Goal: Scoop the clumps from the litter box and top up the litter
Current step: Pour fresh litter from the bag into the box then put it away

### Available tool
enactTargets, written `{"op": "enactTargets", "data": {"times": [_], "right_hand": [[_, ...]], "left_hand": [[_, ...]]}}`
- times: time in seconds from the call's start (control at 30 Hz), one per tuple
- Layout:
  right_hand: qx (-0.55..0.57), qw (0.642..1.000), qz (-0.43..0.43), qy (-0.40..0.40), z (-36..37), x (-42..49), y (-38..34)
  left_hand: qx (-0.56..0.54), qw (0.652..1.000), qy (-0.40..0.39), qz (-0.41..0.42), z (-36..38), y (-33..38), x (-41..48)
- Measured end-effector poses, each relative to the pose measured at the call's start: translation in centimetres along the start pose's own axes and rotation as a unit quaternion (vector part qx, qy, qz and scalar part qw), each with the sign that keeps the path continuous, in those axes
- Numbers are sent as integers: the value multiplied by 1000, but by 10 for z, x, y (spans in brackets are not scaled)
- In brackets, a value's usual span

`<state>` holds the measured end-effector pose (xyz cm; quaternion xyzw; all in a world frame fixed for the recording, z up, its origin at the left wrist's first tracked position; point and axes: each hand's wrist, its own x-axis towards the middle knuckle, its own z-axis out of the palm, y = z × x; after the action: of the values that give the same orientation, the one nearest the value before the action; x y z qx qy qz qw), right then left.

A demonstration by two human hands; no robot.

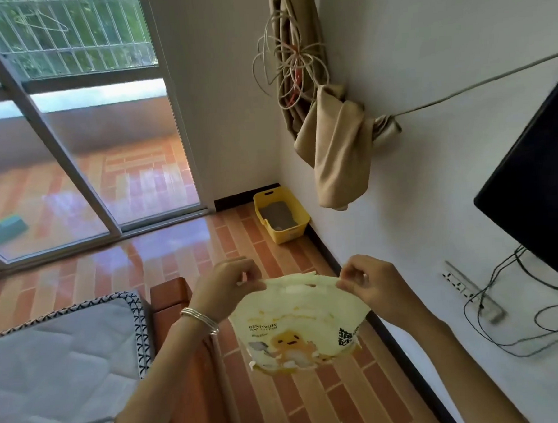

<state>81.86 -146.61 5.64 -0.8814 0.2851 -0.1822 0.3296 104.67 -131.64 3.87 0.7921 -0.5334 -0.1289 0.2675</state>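
Note:
A pale yellow bag of bentonite cat litter (pixel 296 327) hangs in the air in front of me, a cartoon print on its face. My left hand (pixel 230 285) pinches the bag's top edge at its left corner. My right hand (pixel 368 281) pinches the same edge at the right corner. The top strip is stretched between them. Farther off, a yellow litter box (pixel 296 231) stands on the floor in the room's corner against the wall, with grey litter inside. No scoop is visible.
A grey quilted mattress (pixel 59 358) on a wooden frame (pixel 171 301) lies at the lower left. A sliding glass door (pixel 83 150) is at the left. A knotted beige curtain (pixel 336 150), a dark screen (pixel 537 178) and a power strip (pixel 472 291) with cables line the right wall.

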Motion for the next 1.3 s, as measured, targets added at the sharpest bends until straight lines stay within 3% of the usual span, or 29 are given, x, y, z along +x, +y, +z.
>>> {"op": "enactTargets", "data": {"times": [0.87, 1.3], "right_hand": [[20, 999, 28, -36, 77, 334, 53], [11, 999, 50, -12, 112, 453, 52]], "left_hand": [[28, 998, -29, -44, -50, -171, 281], [16, 999, -44, 12, -82, -250, 402]]}}
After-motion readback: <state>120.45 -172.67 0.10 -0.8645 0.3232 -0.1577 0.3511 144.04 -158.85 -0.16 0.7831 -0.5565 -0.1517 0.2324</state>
